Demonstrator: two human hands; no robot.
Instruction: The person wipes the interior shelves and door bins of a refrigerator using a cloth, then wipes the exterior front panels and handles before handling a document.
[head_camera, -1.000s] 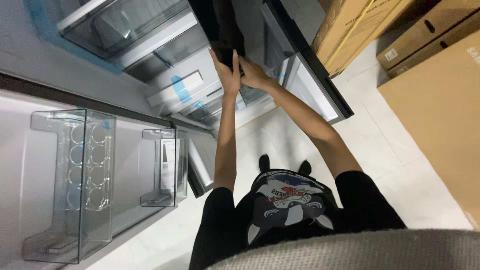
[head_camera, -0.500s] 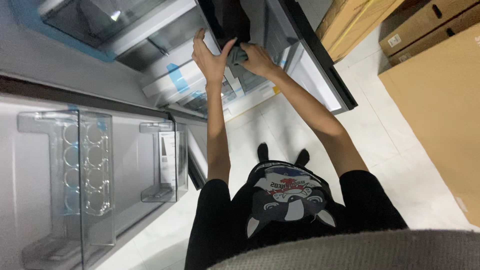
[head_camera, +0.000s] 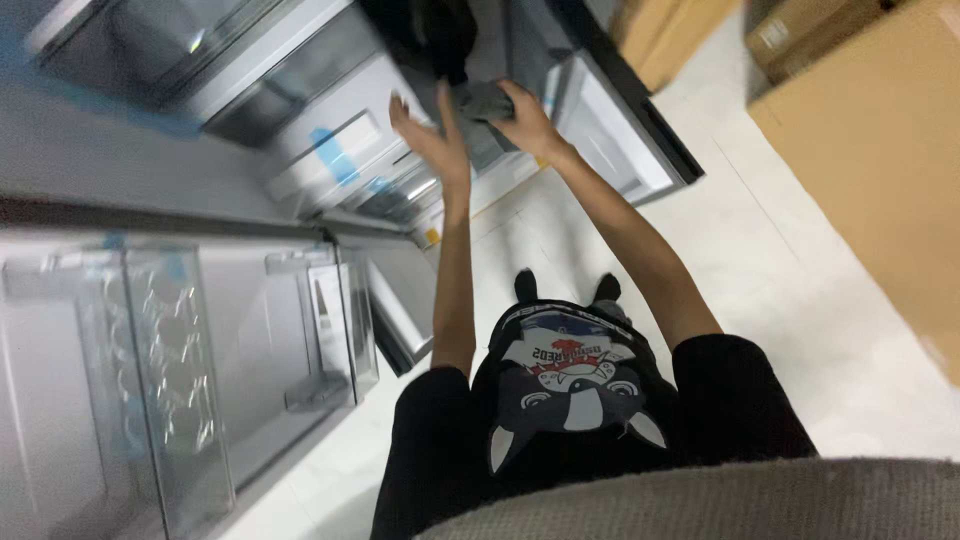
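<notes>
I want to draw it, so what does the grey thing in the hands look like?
The grey cloth looks soft and crumpled, bunched in a lump with folds, dark grey all over. The right hand grips it from one side; the left hand is spread open beside it. It is held up against the open fridge's dark inside. The picture is blurry, so finer detail is lost.

black short-sleeved t-shirt (head_camera: 590, 420) with a grey cartoon dog print, bare forearms

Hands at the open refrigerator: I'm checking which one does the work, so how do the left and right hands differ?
The left hand is open with fingers spread and grips nothing; the right hand is closed on a crumpled grey cloth. The left hand shows its flat back, the right hand curled knuckles. Both reach forward on bare arms toward the pale grey refrigerator.
</notes>
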